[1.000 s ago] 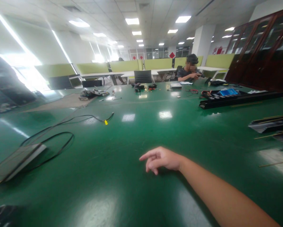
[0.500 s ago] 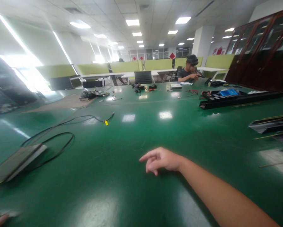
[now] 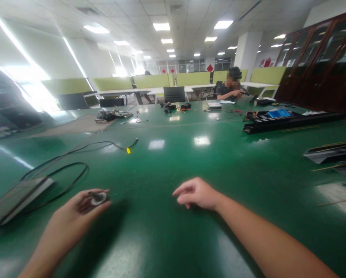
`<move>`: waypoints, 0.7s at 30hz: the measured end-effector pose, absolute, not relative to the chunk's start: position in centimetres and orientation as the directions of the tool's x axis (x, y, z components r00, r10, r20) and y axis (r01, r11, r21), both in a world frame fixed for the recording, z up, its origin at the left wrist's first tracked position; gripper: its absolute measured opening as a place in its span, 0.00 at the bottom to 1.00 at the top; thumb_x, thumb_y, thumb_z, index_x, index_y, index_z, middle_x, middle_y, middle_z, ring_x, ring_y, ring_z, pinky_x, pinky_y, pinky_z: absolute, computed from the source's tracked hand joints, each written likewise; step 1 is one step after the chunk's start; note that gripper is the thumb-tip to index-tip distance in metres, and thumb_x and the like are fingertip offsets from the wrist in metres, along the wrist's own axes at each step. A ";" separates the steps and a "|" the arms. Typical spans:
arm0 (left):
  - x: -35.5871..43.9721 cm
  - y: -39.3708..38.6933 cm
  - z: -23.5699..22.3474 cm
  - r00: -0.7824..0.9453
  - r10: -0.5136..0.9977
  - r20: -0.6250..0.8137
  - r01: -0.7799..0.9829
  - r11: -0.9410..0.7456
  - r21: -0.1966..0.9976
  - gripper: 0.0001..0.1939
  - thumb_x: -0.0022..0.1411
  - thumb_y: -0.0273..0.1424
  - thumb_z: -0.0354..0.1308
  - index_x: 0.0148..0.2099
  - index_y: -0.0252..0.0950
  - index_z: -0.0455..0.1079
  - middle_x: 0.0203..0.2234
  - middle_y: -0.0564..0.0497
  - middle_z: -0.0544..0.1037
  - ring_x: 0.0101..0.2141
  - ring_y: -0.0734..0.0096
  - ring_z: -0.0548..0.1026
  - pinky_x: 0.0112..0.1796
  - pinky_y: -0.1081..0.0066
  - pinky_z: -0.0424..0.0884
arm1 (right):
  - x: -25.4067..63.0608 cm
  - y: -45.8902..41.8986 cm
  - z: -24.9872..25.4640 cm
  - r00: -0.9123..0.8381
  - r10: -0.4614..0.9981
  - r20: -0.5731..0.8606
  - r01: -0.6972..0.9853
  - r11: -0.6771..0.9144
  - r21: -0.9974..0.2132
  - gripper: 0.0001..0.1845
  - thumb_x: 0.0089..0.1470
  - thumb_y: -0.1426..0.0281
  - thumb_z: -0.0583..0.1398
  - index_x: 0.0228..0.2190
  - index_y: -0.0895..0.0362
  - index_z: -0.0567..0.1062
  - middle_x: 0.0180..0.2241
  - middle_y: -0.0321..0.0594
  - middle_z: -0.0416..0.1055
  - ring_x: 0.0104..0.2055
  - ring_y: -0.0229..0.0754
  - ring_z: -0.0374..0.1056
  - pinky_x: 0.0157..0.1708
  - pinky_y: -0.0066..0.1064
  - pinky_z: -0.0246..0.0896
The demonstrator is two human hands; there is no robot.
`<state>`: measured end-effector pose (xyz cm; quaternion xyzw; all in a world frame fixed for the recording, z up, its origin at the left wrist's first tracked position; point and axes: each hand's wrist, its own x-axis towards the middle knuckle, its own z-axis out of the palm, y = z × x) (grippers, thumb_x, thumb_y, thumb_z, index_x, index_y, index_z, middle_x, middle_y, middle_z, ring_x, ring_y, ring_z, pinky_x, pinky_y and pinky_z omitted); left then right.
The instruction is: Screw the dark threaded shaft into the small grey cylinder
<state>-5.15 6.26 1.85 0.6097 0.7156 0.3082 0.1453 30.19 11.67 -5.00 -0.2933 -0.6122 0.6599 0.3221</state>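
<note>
In my left hand [image 3: 81, 210], at the lower left, is a small round dark object [image 3: 97, 197] with a pale ring-shaped rim and a darker piece in its middle; its exact kind is unclear. The thumb and fingers grip it from its sides, above the green tabletop [image 3: 149, 166]. To the right of it, my right hand [image 3: 200, 194] hovers low over the table. Its fingers are loosely bent, point left and hold nothing. A gap of bare green surface lies between the two hands.
A flat panel [image 3: 19, 199] and a black cable [image 3: 83, 166] with a yellow tag [image 3: 128, 150] lie at left. Long black channels [image 3: 331, 150] sit at right. Farther back are a black tray-like rail [image 3: 294, 122], electronic parts [image 3: 168, 107] and a seated person [image 3: 229, 90].
My left hand has come in from the lower left corner, bringing the small round object into view. My right hand has stayed nearly in place, its fingers slightly closer together.
</note>
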 end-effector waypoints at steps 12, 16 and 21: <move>11.4 11.6 -2.5 0.421 0.881 0.216 0.496 -0.423 0.758 0.14 0.58 0.34 0.64 0.47 0.38 0.74 0.42 0.47 0.79 0.42 0.62 0.77 0.46 0.63 0.73 | 30.4 12.5 -6.2 -0.242 0.934 0.262 0.257 0.322 -0.911 0.28 0.41 0.82 0.60 0.47 0.53 0.70 0.39 0.35 0.73 0.25 0.32 0.64 0.27 0.24 0.60; 11.0 11.3 -3.6 0.458 0.852 0.253 0.506 -0.484 0.714 0.15 0.60 0.34 0.63 0.50 0.41 0.74 0.44 0.47 0.78 0.44 0.62 0.76 0.48 0.63 0.71 | 30.4 12.1 -5.7 -0.297 0.908 0.296 0.321 0.387 -0.865 0.27 0.41 0.83 0.59 0.45 0.52 0.71 0.38 0.35 0.74 0.29 0.35 0.66 0.30 0.26 0.61; 10.6 11.2 -3.8 0.338 0.906 0.255 0.491 -0.401 0.773 0.18 0.58 0.34 0.65 0.50 0.38 0.70 0.41 0.49 0.78 0.40 0.64 0.77 0.44 0.66 0.73 | 30.5 12.2 -5.8 -0.291 0.925 0.243 0.225 0.313 -0.923 0.25 0.42 0.82 0.60 0.44 0.54 0.69 0.37 0.36 0.73 0.27 0.33 0.65 0.29 0.24 0.61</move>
